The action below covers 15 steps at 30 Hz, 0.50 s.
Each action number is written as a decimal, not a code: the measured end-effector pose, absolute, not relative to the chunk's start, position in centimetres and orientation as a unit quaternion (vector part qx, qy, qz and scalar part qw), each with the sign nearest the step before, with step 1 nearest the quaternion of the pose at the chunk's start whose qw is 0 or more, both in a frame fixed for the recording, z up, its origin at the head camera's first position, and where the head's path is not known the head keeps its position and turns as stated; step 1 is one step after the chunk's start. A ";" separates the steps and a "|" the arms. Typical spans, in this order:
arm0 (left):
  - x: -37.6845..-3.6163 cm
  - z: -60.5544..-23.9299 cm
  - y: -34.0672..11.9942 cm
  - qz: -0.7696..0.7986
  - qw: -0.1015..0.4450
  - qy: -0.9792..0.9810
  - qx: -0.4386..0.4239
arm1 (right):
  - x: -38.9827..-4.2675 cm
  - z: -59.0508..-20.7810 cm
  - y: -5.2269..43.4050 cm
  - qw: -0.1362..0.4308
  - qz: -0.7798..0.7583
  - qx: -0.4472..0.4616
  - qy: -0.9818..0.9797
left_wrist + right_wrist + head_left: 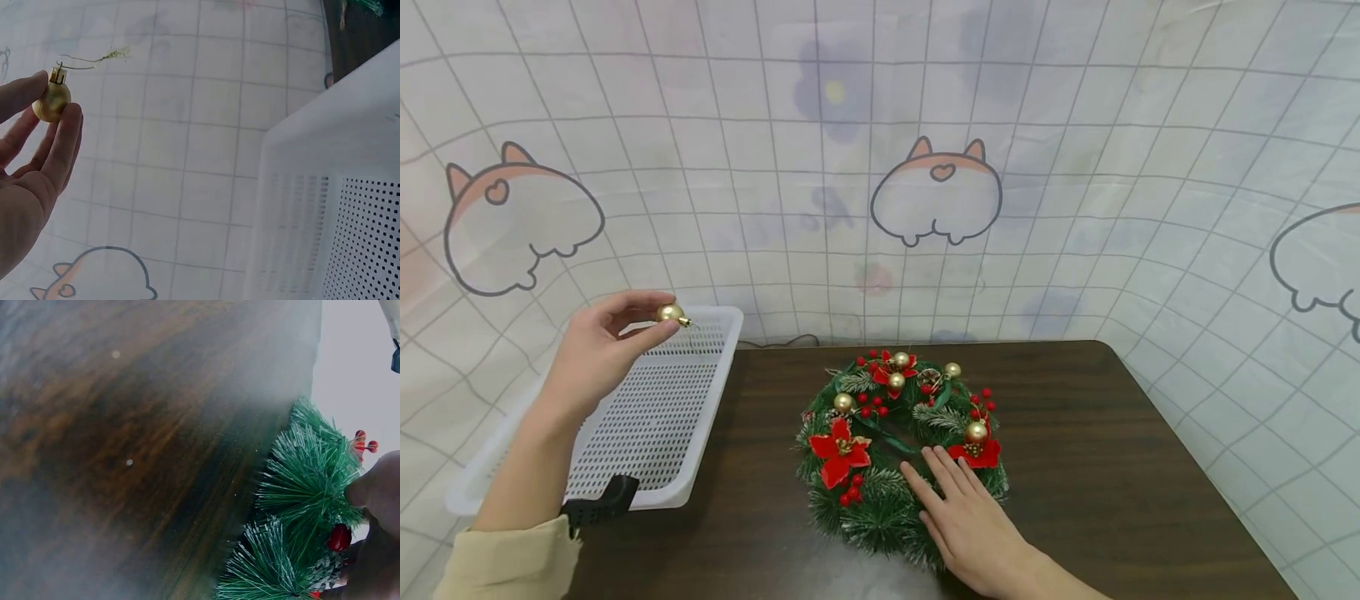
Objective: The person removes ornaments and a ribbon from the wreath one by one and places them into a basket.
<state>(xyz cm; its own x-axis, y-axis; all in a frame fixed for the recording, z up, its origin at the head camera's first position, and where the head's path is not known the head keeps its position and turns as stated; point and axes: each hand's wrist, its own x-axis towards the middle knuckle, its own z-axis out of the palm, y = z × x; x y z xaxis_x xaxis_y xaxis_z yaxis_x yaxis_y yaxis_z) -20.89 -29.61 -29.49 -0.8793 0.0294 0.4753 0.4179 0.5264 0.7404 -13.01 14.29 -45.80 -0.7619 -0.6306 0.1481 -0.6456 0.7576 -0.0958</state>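
My left hand pinches a small gold Christmas ball between thumb and fingers, raised over the back of a white basket. In the left wrist view, a thin gold hanging thread trails from the cap of the ball. On the table lies a green Christmas wreath with red poinsettias, red berries and several gold balls. My right hand rests on the front right of the wreath, fingers straight. The right wrist view shows its frosted green needles beside the fingers.
The white perforated basket stands at the left of the dark wooden table. Behind the table hangs a white grid-patterned cloth with cartoon prints. A dark cable runs along the back edge. A black strap sits on my left wrist.
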 end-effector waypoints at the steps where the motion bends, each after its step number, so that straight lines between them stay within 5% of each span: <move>1: -21.1 -29.6 -29.8 -0.465 0.204 -0.853 -0.122 | -13.0 -45.8 14.3 0.054 0.069 0.341 -0.936; 15: -23.9 -31.9 -32.9 -0.454 0.156 -0.876 -0.043 | -13.2 -45.8 14.2 0.047 0.057 0.345 -0.936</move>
